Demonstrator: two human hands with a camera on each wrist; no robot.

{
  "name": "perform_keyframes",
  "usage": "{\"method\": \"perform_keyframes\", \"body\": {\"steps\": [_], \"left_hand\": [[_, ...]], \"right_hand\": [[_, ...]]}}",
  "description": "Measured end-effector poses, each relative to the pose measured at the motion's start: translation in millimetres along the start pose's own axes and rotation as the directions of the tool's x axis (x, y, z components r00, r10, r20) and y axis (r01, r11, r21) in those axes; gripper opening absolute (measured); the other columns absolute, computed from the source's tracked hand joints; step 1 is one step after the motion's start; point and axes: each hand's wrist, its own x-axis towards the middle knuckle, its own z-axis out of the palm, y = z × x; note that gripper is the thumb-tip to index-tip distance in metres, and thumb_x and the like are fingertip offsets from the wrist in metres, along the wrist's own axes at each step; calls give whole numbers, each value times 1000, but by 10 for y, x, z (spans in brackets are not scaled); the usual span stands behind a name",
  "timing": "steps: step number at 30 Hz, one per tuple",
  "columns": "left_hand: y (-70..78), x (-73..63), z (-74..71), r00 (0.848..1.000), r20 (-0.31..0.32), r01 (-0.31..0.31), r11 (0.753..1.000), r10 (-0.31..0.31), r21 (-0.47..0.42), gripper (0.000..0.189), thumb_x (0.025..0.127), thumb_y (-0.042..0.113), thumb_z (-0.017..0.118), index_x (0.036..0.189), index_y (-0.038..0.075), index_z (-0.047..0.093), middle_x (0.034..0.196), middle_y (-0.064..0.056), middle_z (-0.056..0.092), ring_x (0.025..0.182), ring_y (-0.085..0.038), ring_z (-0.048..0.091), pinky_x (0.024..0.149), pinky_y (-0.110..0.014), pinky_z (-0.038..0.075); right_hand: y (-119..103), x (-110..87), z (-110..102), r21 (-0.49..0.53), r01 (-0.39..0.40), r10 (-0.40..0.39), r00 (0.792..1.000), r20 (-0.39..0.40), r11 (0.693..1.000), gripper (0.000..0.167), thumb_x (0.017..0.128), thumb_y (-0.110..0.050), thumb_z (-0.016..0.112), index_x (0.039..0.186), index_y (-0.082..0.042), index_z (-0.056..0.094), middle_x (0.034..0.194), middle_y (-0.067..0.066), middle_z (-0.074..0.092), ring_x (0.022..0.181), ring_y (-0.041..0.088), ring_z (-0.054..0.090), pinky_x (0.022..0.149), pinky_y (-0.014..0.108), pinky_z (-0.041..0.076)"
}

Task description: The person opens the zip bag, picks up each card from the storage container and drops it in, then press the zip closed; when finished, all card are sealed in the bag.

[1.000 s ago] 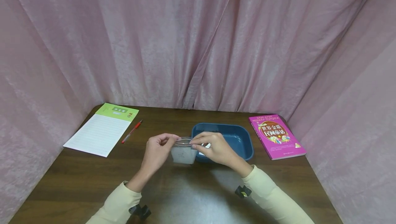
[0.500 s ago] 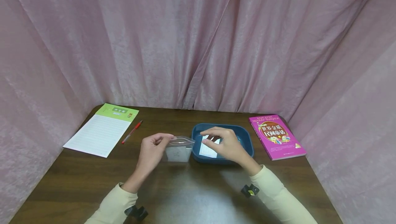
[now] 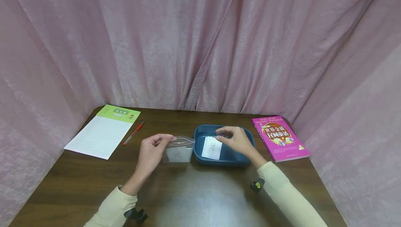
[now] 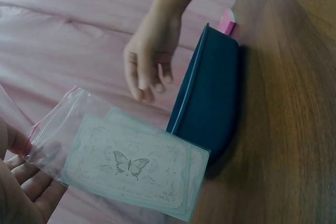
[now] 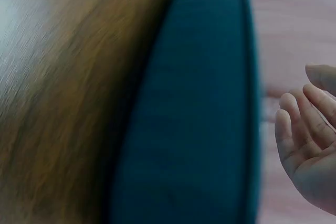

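Observation:
My left hand (image 3: 151, 152) pinches the top left edge of a clear zip bag (image 3: 180, 141), whose mouth gapes a little. Inside the bag are white cards (image 4: 128, 166); the front one bears a butterfly print in the left wrist view. Just right of the bag stands a blue plastic bin (image 3: 232, 163), with a white printed card (image 3: 212, 148) lying in its left part. Over the bin hovers my right hand (image 3: 238, 142), its fingers loosely bent and nothing between them. In the right wrist view the bin's wall fills the middle, with the right hand's fingers (image 5: 310, 114) beyond its rim.
A lined writing pad (image 3: 98, 136) with a green top lies at the left, a red pen (image 3: 133, 133) beside it. At the right lies a pink book (image 3: 280, 138). Pink curtains (image 3: 156, 46) hang around the back and sides of the wooden table (image 3: 188, 199).
My right hand has let go of the bag's mouth and moved right over the bin, uncovering the card there. The left hand has shifted slightly left with the bag.

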Motion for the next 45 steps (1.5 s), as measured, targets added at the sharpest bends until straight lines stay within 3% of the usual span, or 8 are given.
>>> {"method": "perform_keyframes", "body": {"steps": [14,22,33,42,45], "left_hand": [[-2,-2,-27,1000,-14,-18,1000,18,9,16,99,14,65,98,7,80,97,-8,79,64,-8,48,52,-25,27],[-17,7,-30,1000,-19,-6,1000,7,9,16,99,14,65,99,8,80,98,-7,79,68,-9,53,54,-24,31],[-6,20,-22,1000,-1,-9,1000,9,14,17,99,19,66,101,8,80,100,-6,79,74,-13,59,56,-24,36],[-7,28,-25,1000,-1,-11,1000,11,10,17,99,18,66,99,8,80,97,-7,79,62,-9,46,52,-24,30],[2,26,-22,1000,3,-11,1000,11,10,17,100,19,66,100,9,80,98,-6,79,68,-12,53,55,-24,34]], "right_hand": [[501,153,153,-78,-150,155,986,63,986,31,88,-20,82,116,-10,76,109,4,76,96,19,69,83,42,57],[580,156,209,-147,-226,239,968,79,963,32,86,-19,84,116,-10,76,112,7,75,101,24,69,85,42,58],[611,150,234,-192,-223,244,965,99,956,38,82,-24,87,117,-10,76,116,8,75,104,25,67,90,44,56],[593,148,265,-273,-201,244,961,132,941,51,78,-31,90,121,-10,74,121,8,73,102,24,63,90,44,54],[562,148,270,-280,-196,241,961,136,940,51,77,-29,91,122,-10,74,120,8,73,102,25,63,90,44,54]]}}
